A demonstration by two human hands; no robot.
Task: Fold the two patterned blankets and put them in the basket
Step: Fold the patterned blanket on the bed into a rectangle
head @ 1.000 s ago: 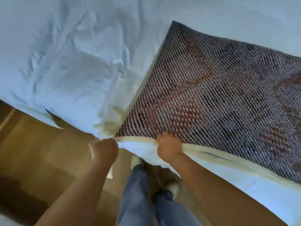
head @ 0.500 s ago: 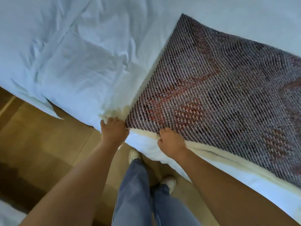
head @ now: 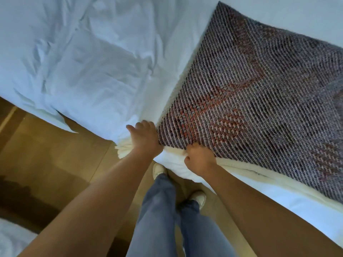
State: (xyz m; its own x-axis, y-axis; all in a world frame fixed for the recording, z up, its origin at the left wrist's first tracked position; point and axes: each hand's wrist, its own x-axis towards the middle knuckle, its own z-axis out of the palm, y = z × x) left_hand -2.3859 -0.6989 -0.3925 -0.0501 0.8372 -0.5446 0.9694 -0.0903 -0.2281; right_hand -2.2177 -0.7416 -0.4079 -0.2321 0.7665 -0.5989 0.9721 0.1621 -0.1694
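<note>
One patterned blanket point(head: 250, 101), dark grey weave with red motifs and a cream underside, lies spread flat on the white bed point(head: 89, 67). My left hand point(head: 145, 138) rests on its near left corner with the thumb spread out. Its fingers bend out of sight, and a bunch of cream fringe point(head: 123, 149) sticks out beside the wrist. My right hand point(head: 197, 157) grips the blanket's near cream edge a short way to the right, fingers curled round the hem. No basket or second blanket is in view.
The bed's crumpled white sheet fills the upper left, and its edge runs diagonally in front of me. Below it is wooden floor point(head: 55, 164) with my legs in jeans point(head: 159, 210) and white shoes. A white surface point(head: 11, 240) shows at the bottom left corner.
My left hand moved up and to the right, bringing the corner from off the bed's edge onto the mattress, and its thumb has spread. My right hand keeps its grip on the near edge.
</note>
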